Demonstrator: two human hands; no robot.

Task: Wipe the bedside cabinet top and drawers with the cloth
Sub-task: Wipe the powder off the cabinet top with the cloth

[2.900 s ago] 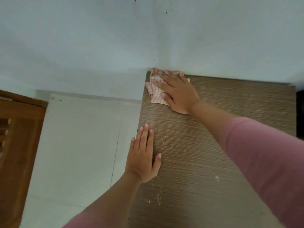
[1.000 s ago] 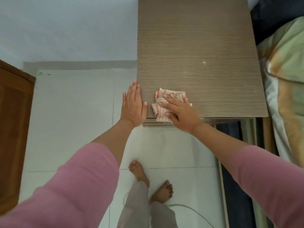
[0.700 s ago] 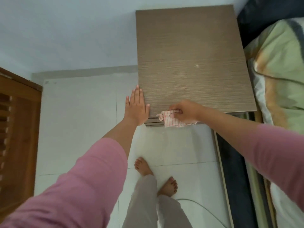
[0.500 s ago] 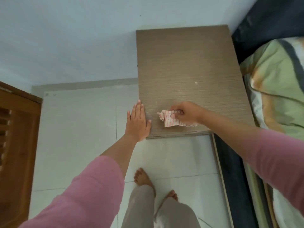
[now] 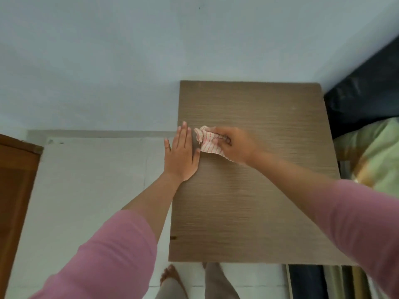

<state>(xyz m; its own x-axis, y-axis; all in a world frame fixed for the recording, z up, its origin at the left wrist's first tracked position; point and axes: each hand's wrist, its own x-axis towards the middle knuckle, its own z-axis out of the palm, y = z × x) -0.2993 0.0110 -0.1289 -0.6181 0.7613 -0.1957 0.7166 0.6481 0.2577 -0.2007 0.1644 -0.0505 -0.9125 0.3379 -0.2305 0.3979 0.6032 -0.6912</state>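
Striped cloth [image 5: 208,143] bunched in right hand [image 5: 236,145], moved up cabinet top [image 5: 254,201], left hand [image 5: 180,156] still flat

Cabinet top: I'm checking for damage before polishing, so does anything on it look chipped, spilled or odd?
One small dark nick sits on the left edge of the cabinet top, near the front corner. Otherwise nothing stands out.

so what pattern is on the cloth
White with thin red stripes; the cloth shows in the head view, bunched in the right hand on the cabinet top.
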